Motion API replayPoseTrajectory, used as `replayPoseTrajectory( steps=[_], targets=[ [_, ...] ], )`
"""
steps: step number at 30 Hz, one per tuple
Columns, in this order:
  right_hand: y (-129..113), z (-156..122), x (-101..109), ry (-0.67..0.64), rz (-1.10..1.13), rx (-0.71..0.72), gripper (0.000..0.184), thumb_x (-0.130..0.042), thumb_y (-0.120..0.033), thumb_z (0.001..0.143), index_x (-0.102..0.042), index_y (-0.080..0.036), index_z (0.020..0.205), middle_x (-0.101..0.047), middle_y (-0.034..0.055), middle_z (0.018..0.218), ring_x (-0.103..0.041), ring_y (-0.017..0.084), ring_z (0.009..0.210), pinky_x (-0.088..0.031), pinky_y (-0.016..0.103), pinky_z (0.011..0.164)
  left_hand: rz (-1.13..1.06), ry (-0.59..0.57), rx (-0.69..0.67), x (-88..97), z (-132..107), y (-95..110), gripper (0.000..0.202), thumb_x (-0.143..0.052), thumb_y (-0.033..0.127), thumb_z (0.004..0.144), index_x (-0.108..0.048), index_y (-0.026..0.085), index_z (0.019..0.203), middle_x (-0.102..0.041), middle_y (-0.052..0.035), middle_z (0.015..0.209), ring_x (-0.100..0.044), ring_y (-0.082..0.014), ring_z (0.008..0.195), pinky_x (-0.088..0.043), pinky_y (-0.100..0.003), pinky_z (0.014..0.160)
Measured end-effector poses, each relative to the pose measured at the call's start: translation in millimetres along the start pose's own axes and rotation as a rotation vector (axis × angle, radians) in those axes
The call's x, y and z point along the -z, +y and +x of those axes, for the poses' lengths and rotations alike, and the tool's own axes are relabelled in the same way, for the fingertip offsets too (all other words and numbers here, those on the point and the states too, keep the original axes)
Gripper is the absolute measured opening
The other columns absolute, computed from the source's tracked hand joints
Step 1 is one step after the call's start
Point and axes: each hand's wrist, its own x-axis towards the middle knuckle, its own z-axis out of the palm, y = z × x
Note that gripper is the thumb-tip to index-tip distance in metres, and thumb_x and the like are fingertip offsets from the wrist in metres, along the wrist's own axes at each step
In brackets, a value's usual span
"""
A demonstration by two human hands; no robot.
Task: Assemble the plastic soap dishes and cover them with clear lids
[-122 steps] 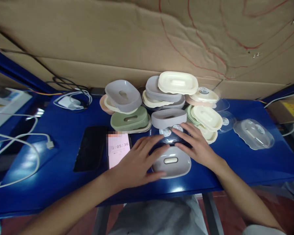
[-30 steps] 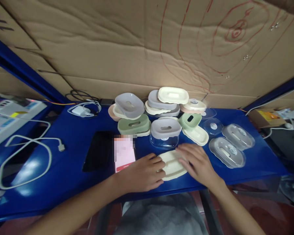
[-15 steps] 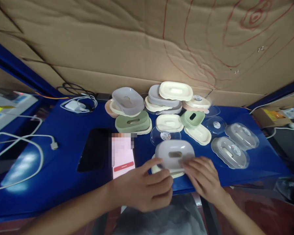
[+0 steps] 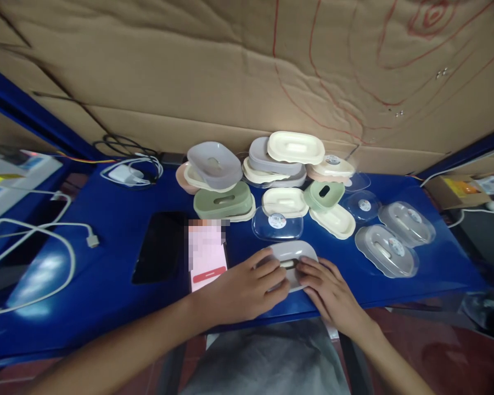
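A grey oval soap-dish part lies near the front edge of the blue table. My left hand rests on its left side with fingers curled over it. My right hand presses on its right side, fingers laid flat on top. Just behind it sits a clear plastic lid with a round sticker. Further back stands a pile of cream, grey, green and pink dish parts.
A phone with a lit screen and a dark phone lie left of my hands. Two clear-lidded dishes sit at the right. Cables and a white charger lie at the left. A cardboard wall rises behind.
The grey part, held tilted above a cream piece half a second ago, now lies pressed flat on it under both hands. A cream piece now sits behind the clear lid.
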Motion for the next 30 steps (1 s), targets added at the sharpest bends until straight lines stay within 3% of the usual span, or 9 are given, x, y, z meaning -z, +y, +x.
replayPoseTrajectory(
  steps=[8,17,20,23,27,30],
  targets=[
    [0,-4,-1,0.011,-0.025,0.02,0.028,-0.066,-0.015,0.104,-0.067,-0.017,0.132,-0.075,0.0114,0.136,-0.062,0.024,0.141,-0.043,0.047,0.122,0.041,-0.01,-0.018,3.4,-1,-1,0.012,-0.065,0.012,0.101,-0.069,0.018,0.112,-0.07,-0.0045,0.105,-0.065,-0.0216,0.103,-0.045,-0.048,0.117],
    [-7,-3,-2,-0.022,-0.022,0.019,0.039,-0.057,-0.012,0.106,-0.067,-0.021,0.142,-0.076,0.0088,0.137,-0.065,0.023,0.136,-0.046,0.047,0.119,0.043,-0.049,0.011,-4.0,-5,0,0.005,-0.066,0.016,0.102,-0.066,0.02,0.105,-0.07,-0.0036,0.101,-0.064,-0.0219,0.099,-0.046,-0.044,0.103],
    [-1,-2,3,-0.005,-0.008,0.048,0.037,-0.062,-0.022,0.107,-0.067,-0.021,0.143,-0.073,0.0101,0.142,-0.063,0.025,0.14,-0.047,0.049,0.118,-0.021,-0.041,0.014,-4.7,-7,0,0.013,-0.068,0.033,0.104,-0.066,0.02,0.102,-0.07,-0.0046,0.102,-0.063,-0.0232,0.099,-0.044,-0.046,0.103],
    [18,17,14,0.045,-0.013,0.047,0.041,-0.06,-0.02,0.106,-0.065,-0.021,0.147,-0.071,0.0115,0.146,-0.062,0.026,0.141,-0.049,0.05,0.118,-0.116,-0.054,0.017,-4.1,-8,-2,0.028,-0.069,0.048,0.103,-0.066,0.02,0.098,-0.069,-0.0054,0.102,-0.063,-0.0239,0.099,-0.043,-0.046,0.104],
    [51,63,24,-0.064,-0.08,0.064,0.045,-0.055,-0.012,0.106,-0.063,-0.023,0.149,-0.063,0.0116,0.157,-0.055,0.03,0.15,-0.049,0.055,0.119,-0.226,-0.087,0.003,-1.3,-8,-5,0.022,-0.069,0.041,0.099,-0.068,0.02,0.1,-0.071,-0.0056,0.103,-0.063,-0.0233,0.097,-0.044,-0.043,0.1],
    [68,89,18,-0.129,-0.063,0.11,0.039,-0.06,-0.022,0.107,-0.064,-0.021,0.146,-0.063,0.0136,0.156,-0.054,0.031,0.151,-0.05,0.057,0.12,-0.287,-0.104,0.018,1.6,-8,-7,0.02,-0.068,0.04,0.097,-0.069,0.02,0.098,-0.07,-0.0055,0.101,-0.062,-0.0227,0.095,-0.045,-0.041,0.098]
  ],
)
